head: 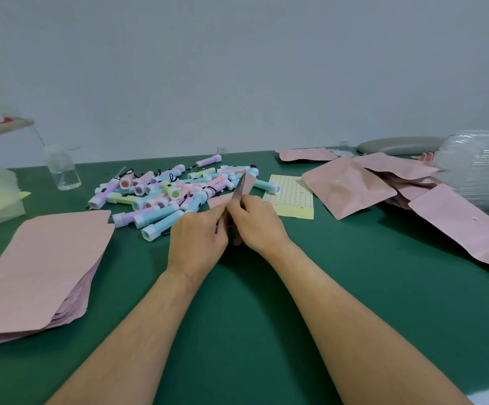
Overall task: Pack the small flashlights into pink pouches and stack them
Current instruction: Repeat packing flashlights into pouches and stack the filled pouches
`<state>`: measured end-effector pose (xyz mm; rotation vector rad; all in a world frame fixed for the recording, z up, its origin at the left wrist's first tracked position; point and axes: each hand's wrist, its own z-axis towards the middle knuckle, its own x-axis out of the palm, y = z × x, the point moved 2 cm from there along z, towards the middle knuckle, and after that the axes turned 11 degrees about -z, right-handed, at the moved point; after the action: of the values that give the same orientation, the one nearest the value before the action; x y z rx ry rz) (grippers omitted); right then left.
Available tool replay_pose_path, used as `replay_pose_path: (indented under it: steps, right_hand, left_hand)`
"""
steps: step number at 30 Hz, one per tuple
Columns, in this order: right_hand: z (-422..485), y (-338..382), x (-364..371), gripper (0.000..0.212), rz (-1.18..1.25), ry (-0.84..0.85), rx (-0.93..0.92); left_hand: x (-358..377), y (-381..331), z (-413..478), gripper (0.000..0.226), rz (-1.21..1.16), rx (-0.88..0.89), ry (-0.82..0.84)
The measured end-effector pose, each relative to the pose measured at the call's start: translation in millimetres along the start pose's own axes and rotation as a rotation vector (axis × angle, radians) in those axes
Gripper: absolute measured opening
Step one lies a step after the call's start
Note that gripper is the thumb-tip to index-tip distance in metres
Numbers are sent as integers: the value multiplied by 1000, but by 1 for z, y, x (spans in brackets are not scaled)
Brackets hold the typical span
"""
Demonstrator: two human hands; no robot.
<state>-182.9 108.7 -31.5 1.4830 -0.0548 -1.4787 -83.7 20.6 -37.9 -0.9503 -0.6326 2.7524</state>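
Pink pouch (247, 187) pinched upright by left hand (199, 238) and right hand (256, 223); a loosened pinch could drop it onto the flashlights (164, 197) just beyond.

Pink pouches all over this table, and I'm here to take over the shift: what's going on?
A person holds one pink pouch edge-up between the left hand and right hand, just in front of the heap of small flashlights on the green table. A flat stack of pouches lies at their left, a looser, puffier pile at their right. Whether the held pouch contains a flashlight cannot be seen.
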Motion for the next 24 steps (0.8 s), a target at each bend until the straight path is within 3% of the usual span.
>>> replay_pose_path:
  steps: [4, 8, 16, 21, 24]
  right_hand:
    - [4, -2, -4, 39, -26, 104, -72]
    - [4, -6, -1, 42, -72, 145, -137]
    - [6, -6, 7, 43, -72, 119, -209]
    - [8, -2, 8, 46, -7, 87, -231]
    - [8, -4, 5, 47, -33, 23, -263]
  left_hand:
    - [1, -1, -1, 21, 117, -6, 51]
    - [1, 3, 2, 33, 81, -131, 77]
    - [4, 7, 2, 32, 29, -267, 8]
    - [5, 5, 2, 32, 174, -235, -64]
    - [3, 4, 3, 29, 66, -194, -63]
